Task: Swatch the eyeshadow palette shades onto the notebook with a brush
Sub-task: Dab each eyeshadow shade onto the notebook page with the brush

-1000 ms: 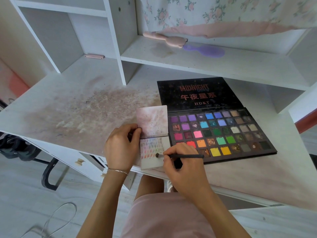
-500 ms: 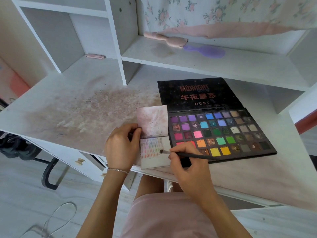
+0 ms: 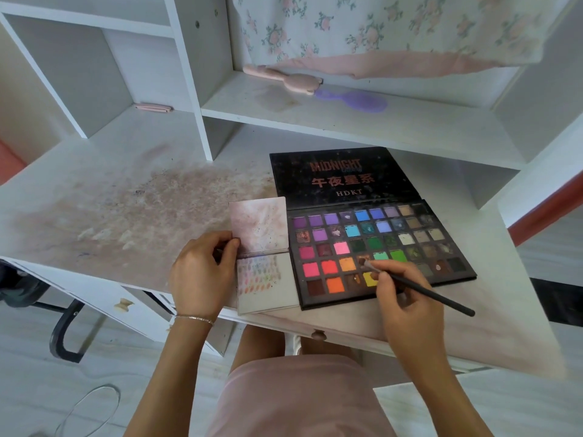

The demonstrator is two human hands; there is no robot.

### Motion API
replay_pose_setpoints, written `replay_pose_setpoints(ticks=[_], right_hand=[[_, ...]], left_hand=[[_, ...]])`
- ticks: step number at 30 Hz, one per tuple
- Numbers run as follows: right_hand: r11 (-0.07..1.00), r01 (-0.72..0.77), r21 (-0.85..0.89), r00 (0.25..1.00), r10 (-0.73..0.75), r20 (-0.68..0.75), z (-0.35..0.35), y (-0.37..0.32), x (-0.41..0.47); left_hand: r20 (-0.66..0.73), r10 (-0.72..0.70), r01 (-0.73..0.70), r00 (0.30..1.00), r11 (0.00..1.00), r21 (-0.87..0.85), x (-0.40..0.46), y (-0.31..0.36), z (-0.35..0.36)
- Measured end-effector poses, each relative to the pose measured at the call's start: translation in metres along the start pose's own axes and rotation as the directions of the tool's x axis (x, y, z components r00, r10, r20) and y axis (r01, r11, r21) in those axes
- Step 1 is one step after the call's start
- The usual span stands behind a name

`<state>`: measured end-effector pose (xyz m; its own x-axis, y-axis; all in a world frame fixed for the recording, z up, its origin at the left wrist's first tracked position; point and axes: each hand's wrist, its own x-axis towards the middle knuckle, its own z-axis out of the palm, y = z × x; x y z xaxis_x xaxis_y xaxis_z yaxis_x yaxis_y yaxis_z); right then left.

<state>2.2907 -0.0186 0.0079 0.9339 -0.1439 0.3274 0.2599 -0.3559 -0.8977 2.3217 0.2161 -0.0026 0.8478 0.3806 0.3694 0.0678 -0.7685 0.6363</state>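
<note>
Two hands busy: my right hand (image 3: 407,298) pinches the light, stiff brush (image 3: 419,290) low near its bristles for control over the crumbly palette (image 3: 381,247) pans, my left hand (image 3: 202,275) gripping the flimsy notebook (image 3: 268,279) edge.

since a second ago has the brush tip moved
Yes. The brush tip went right, off the notebook page onto the palette, now at a brownish pan beside orange.

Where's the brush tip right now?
Head view, right of centre: the brush, held by the right hand, has its tip over the palette's brown pan.
</note>
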Motion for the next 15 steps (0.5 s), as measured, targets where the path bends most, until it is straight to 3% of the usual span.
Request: replay_pose_setpoints(ticks=[9,15], right_hand=[[0.986,-0.156,-0.058,0.969,0.141,-0.204,-0.049,0.02,0.016],[0.968,-0.221,-0.123,0.955,0.188,-0.23,-0.052,0.026,0.02]], left_hand=[[0.002,-0.001,0.001,1.0,1.0,0.003,0.0,0.001,0.001],[0.009,-0.007,0.007,1.0,1.0,-0.007,0.0,0.0,0.002]])
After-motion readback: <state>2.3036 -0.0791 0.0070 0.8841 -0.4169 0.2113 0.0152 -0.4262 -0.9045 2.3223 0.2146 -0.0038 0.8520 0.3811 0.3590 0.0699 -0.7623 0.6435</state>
